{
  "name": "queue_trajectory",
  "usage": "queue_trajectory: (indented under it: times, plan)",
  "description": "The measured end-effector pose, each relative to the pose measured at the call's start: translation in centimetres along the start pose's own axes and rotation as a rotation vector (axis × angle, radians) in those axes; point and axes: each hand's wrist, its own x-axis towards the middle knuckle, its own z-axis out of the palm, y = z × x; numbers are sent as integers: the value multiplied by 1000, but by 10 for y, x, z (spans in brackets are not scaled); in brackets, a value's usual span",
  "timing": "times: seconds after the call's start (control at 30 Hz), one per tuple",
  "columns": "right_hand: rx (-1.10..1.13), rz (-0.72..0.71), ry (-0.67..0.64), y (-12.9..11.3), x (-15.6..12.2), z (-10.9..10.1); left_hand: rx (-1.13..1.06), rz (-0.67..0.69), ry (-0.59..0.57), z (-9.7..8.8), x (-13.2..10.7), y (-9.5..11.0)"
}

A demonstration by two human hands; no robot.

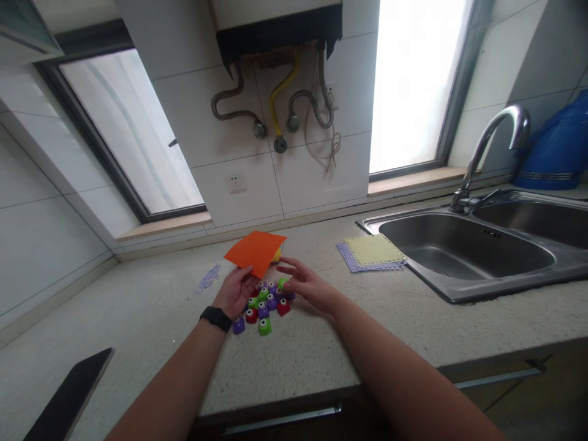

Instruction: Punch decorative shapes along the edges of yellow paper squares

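My left hand, with a dark band at the wrist, pinches the near edge of an orange sheet of paper and holds it tilted above the counter. My right hand reaches in from the other side, its thumb and fingers around a small green paper punch. Below and between both hands lies a cluster of small punches in purple, green and red, among them a red punch and a green punch at the near side. Something yellow is partly hidden behind the orange sheet.
Yellow and purple sheets with punched edges lie stacked beside the steel sink. Purple paper bits are scattered on the counter at left. A dark flat object is at the near left. A faucet rises behind the sink.
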Motion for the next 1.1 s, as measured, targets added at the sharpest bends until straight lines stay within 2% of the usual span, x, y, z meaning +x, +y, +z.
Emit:
queue_trajectory:
  times: [0.1,0.2,0.3,0.4,0.5,0.6,0.7,0.8,0.9,1.03,1.1]
  plan:
    - [21,-20,-7,-1,-2,0,29,-20,-86,12,-13,-1]
    - [73,19,13,-4,-4,1,91,-54,-177,21,-26,0]
    - [120,24,45,-11,-7,0,159,-88,-227,21,-38,7]
    - [161,18,37,-19,-12,-2,60,-167,-275,6,-50,20]
    - [160,67,-67,-26,-17,-4,-51,-266,-329,-20,-62,33]
    - [91,125,-205,-30,-20,-3,43,-361,-346,-45,-76,36]
    - [-31,183,-307,-32,-21,0,171,-406,-406,-60,-90,34]
    - [-171,196,-332,-34,-20,3,259,-424,-486,-66,-101,33]
    - [-245,217,-337,-34,-19,4,271,-416,-518,-68,-108,36]
    - [-274,268,-353,-33,-18,5,231,-406,-440,-67,-111,31]
    - [-271,272,-364,-32,-18,6,289,-390,-379,-64,-110,23]
